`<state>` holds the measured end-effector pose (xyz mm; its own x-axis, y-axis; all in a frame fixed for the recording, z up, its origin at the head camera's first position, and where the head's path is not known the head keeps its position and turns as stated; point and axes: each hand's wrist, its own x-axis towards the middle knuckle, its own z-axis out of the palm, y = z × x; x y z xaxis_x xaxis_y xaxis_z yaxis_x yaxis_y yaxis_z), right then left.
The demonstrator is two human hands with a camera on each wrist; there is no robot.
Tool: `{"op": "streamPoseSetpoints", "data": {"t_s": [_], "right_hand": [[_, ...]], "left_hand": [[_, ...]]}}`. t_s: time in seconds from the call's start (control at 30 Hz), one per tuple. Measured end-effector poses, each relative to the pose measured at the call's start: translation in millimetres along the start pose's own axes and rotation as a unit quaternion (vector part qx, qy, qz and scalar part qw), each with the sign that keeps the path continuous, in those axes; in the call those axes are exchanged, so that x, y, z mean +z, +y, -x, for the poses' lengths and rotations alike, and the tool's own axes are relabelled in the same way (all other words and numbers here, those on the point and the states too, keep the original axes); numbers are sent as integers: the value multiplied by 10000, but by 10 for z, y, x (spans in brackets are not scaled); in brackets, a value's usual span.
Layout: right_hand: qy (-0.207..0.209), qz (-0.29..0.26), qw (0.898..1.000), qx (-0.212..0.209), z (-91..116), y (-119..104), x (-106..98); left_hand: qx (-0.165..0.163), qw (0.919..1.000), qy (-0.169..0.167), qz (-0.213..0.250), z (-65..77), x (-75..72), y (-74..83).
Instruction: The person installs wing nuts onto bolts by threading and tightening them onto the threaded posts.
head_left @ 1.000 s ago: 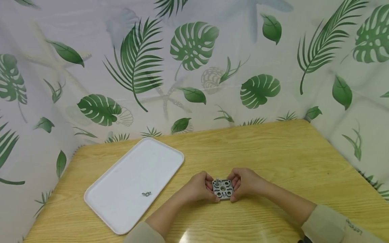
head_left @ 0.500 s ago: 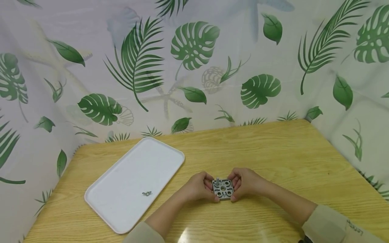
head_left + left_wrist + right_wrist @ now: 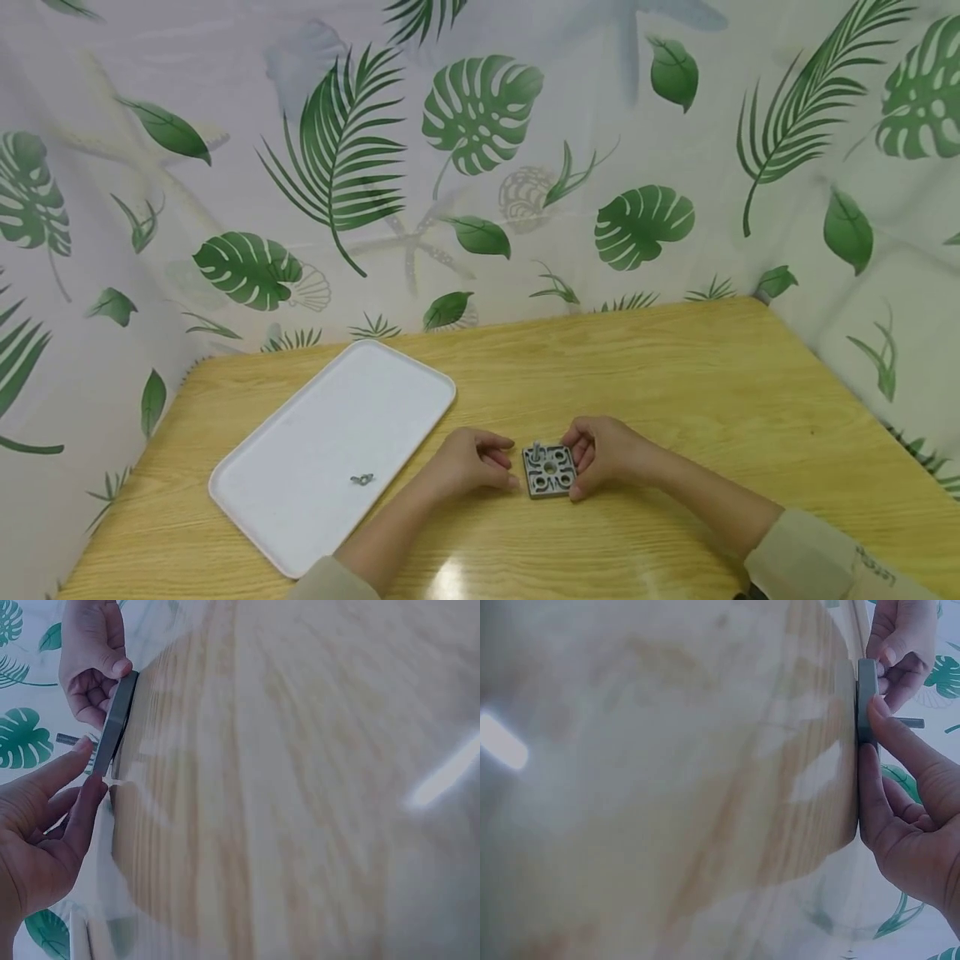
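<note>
A square grey metal plate point(image 3: 550, 472) with several round holes lies on the wooden table in the head view. From its far left corner a threaded bolt point(image 3: 536, 451) stands upright; its shank point(image 3: 910, 722) also shows in the right wrist view. My right hand point(image 3: 611, 454) grips the plate's right edge, thumb at the near corner and fingers along the far side. Just left of the plate, my left hand point(image 3: 468, 462) has its fingers spread apart, with a small gap to the metal and nothing held. The plate's underside is hidden.
To the left lies a white rectangular tray point(image 3: 315, 442) with a small metal wing nut point(image 3: 362, 479) near its right edge. The wooden table point(image 3: 660, 375) backs onto a leaf-patterned cloth point(image 3: 555, 100) on the far and side edges.
My left hand has let go of the plate and moved a little to the left, its fingers parting. The right hand stays at the plate, which has barely shifted.
</note>
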<state>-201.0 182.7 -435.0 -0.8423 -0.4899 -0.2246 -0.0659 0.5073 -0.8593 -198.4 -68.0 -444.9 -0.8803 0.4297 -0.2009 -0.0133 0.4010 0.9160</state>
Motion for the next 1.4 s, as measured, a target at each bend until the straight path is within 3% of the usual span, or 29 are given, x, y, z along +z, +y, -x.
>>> {"op": "streamPoseSetpoints", "data": {"t_s": [0.27,0.63,0.93,1.23,1.4], "right_hand": [[29,81,10000,1,-6,3,14],[31,-23,9999,167,6,0,1],[23,-58,9999,97,6,19,-6],[27,-39,9999,129,8,14,-14],[14,-78,9998,157,14,8,-1]], "left_hand": [[-84,9999,23,109,231,-276,-36],[-295,9974,616,224,434,-632,-72],[-204,9975,536,415,588,-928,-155],[-269,9967,713,273,768,-1224,-289],[-567,9943,851,-301,878,-1304,-365]]}}
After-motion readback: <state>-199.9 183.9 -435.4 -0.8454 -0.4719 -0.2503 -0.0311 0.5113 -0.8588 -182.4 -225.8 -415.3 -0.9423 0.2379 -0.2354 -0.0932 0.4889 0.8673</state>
